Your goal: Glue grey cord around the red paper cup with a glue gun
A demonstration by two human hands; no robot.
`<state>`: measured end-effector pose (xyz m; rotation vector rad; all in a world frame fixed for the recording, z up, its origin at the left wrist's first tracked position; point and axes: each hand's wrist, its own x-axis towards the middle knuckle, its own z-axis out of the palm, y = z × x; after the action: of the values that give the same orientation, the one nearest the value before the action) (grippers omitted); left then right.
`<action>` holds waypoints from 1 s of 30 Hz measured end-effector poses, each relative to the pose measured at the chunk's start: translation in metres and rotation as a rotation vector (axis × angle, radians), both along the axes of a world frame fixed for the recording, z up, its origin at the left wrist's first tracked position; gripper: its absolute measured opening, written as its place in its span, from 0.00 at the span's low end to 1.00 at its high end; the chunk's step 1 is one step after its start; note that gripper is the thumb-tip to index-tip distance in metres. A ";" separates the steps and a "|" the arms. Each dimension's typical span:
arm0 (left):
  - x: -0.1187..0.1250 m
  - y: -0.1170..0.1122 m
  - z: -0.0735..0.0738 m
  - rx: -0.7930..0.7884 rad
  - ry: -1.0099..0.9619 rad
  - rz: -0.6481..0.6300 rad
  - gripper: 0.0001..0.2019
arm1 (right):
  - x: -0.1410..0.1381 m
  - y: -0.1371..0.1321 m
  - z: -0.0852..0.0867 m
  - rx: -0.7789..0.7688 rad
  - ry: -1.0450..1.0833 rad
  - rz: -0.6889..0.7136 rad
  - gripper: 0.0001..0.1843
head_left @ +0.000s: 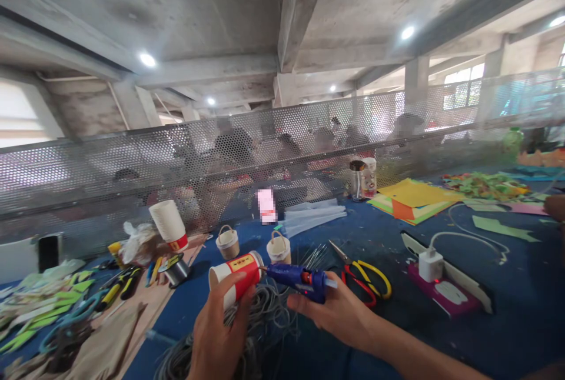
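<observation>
A red and white paper cup [245, 287] lies on its side in my left hand [223, 321], whose fingers and thumb grip its wall. Its open mouth faces left. My right hand [342, 312] is wrapped around a blue glue gun [295, 280] with a clear glue stick poking out of its back end. The gun's nozzle is at the cup's base; whether it touches cannot be made out. Just behind stand two small buckets with looped handles, one on the left [228, 243] and one on the right [279, 249]. Below the cup lies a coil of grey cord [269, 309].
Yellow-and-red-handled scissors [366, 279] lie right of the glue gun, near a purple power strip [436, 292] with a white charger. A stack of paper cups [168, 224] and a wire spool [176, 271] stand left. Behind runs a perforated metal screen [176, 162].
</observation>
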<state>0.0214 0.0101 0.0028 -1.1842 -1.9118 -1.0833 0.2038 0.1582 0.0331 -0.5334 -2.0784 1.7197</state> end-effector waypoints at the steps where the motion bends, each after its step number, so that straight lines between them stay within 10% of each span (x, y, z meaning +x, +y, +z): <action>1: 0.000 0.000 0.000 0.002 -0.015 0.003 0.16 | 0.000 0.000 -0.001 0.011 0.008 0.005 0.19; 30: 0.011 0.004 0.010 0.057 -0.336 -0.086 0.19 | -0.002 0.003 -0.001 -0.024 0.173 0.003 0.19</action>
<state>0.0327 0.0136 0.0127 -1.1169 -2.0764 -1.4492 0.2020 0.1612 0.0326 -0.3744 -1.9412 1.7295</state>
